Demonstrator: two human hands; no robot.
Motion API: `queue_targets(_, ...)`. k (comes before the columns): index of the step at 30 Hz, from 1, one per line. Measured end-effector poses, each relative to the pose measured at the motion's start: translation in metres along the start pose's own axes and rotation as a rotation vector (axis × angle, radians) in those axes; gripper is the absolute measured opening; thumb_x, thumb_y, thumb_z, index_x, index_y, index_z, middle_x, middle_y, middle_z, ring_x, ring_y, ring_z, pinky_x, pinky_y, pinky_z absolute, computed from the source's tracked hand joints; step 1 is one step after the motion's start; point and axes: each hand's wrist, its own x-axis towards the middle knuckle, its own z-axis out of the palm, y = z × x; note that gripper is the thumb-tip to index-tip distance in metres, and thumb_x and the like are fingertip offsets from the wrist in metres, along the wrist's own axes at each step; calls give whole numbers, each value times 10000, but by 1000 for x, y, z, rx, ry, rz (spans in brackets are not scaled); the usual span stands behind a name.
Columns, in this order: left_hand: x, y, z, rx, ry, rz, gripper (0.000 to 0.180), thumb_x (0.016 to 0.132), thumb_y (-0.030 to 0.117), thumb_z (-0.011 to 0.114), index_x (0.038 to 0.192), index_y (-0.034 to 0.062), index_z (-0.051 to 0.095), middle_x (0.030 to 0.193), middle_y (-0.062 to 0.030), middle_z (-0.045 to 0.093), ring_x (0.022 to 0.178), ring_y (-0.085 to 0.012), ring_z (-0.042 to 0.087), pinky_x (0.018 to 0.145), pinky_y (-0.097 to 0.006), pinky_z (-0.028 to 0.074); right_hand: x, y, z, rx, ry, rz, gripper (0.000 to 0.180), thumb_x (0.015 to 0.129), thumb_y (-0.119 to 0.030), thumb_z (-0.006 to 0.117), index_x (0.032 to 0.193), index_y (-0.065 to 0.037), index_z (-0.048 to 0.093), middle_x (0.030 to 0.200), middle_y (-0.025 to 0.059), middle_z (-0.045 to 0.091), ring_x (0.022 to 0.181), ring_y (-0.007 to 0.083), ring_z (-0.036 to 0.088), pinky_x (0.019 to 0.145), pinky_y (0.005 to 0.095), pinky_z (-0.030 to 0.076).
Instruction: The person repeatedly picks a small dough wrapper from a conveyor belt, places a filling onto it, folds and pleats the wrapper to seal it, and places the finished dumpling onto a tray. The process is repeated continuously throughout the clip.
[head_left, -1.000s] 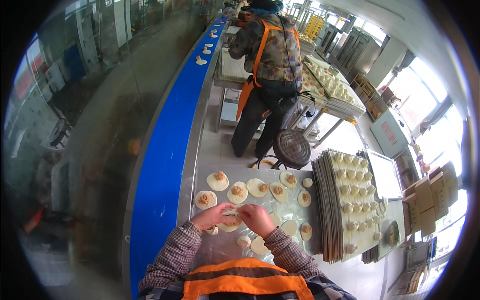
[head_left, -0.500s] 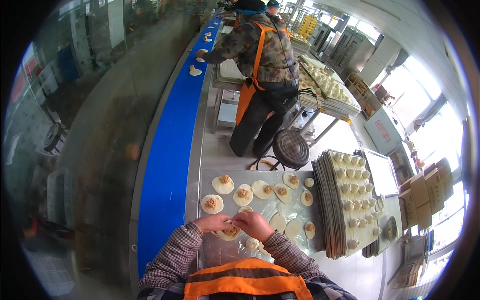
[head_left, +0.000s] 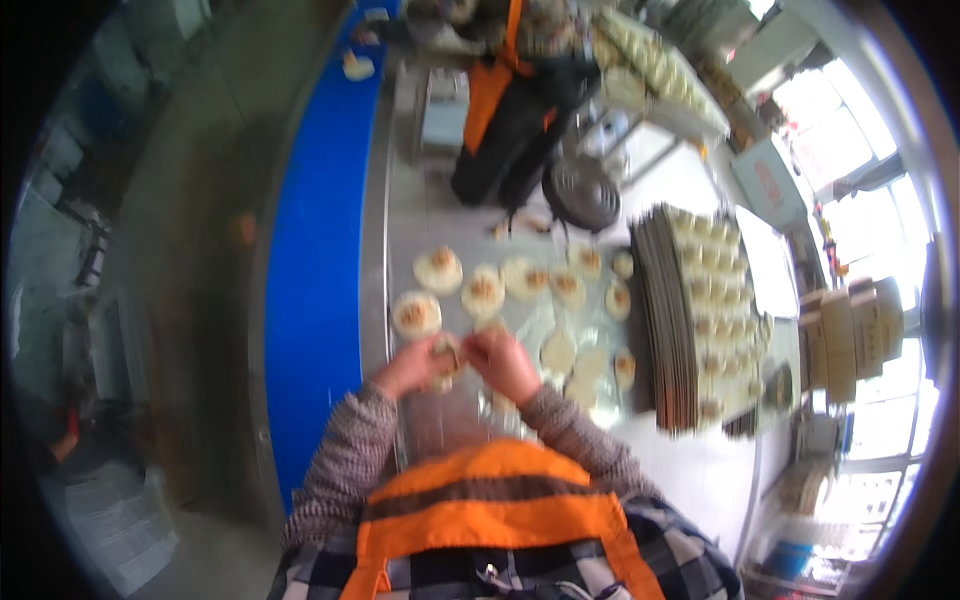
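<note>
Fingers of the left hand (head_left: 408,367) and right hand (head_left: 503,366) are bent nearly closed and meet at a dough round (head_left: 450,356), which they grip between them, thumbs and fingertips drawn in at its edge. Blur hides how far its rim is gathered. This round is held just to the right of the blue belt (head_left: 315,250), over the metal surface (head_left: 435,430).

Beyond the knuckles, also right of the blue belt, flat rounds topped with brownish filling lie spread on the surface. The nearest filled round (head_left: 416,315) to the belt sits just beside its metal edging; another filled round (head_left: 483,290) lies farther from it. Farther right of the belt is a plain round (head_left: 558,351), and farther out again, a small pale bun (head_left: 623,265).

Well to the right of the belt, past the surface, stands a stack of trays (head_left: 665,320), its top covered with rows of buns (head_left: 710,300). A dark round stool (head_left: 582,193) and a co-worker (head_left: 525,120) in an orange apron are right of the belt's far stretch, which carries a piece of dough (head_left: 357,66).
</note>
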Motion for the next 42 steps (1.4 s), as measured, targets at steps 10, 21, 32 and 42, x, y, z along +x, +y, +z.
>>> queue_targets(10,1,-7,27,-30,122,76,355,898,219,629,1212,57,592,983,-41,666,842,-89,613,669,-241,488,-24,13,1,401,-8,317,138,809,-90,650,912,-5,618,738,172,635,679,347,623,603,397,496)
queue_targets(21,21,2,44,84,-60,42,397,840,200,670,1191,30,599,1008,-63,674,917,-146,617,757,-281,494,-46,46,-4,191,100,110,191,808,-85,684,963,3,615,757,153,645,666,273,641,599,346,502)
queue_targets(32,31,-17,101,47,235,160,320,878,109,623,1173,-7,581,1048,-80,654,993,-153,617,832,-288,499,-60,64,-18,260,97,201,164,826,-88,665,969,-13,634,781,146,665,672,277,662,589,350,512)
queue_targets(42,29,-9,102,-178,341,167,314,877,127,608,1158,-11,587,997,-122,666,982,-173,630,815,-285,502,-54,82,-15,763,79,378,87,890,-49,632,946,14,614,736,44,639,595,98,613,531,232,478)
